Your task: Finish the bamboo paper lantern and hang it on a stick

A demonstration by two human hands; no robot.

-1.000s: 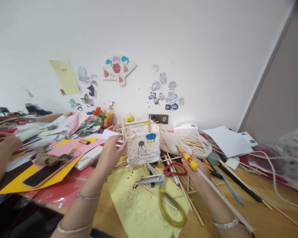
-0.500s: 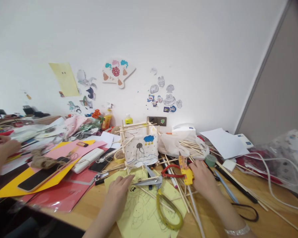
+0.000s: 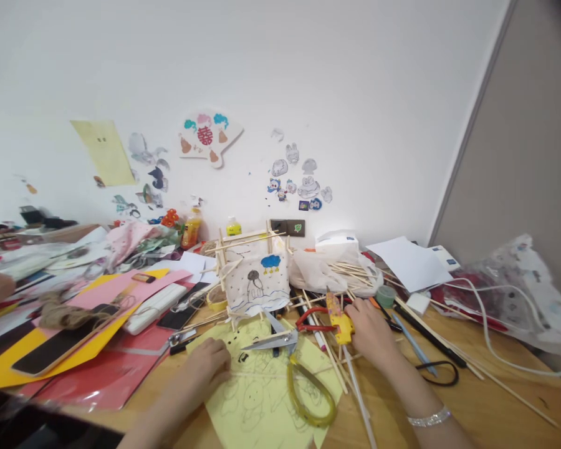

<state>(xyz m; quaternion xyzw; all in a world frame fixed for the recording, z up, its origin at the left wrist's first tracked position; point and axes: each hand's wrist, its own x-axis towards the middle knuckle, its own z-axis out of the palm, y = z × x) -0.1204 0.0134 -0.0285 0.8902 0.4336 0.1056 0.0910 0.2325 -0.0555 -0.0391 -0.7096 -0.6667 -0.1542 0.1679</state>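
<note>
Right fingers at blocky glue gun, left fingers over paper

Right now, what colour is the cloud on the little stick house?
The cloud is blue, clearest in the head view.

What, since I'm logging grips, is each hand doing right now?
Left hand: fingers curled over the yellow paper; can't tell if holding anything.
Right hand: closed on the glue gun.

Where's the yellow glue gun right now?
Head view, right of centre: the yellow glue gun is at the fingertips of the right hand, just right of the red scissor handle.
</note>
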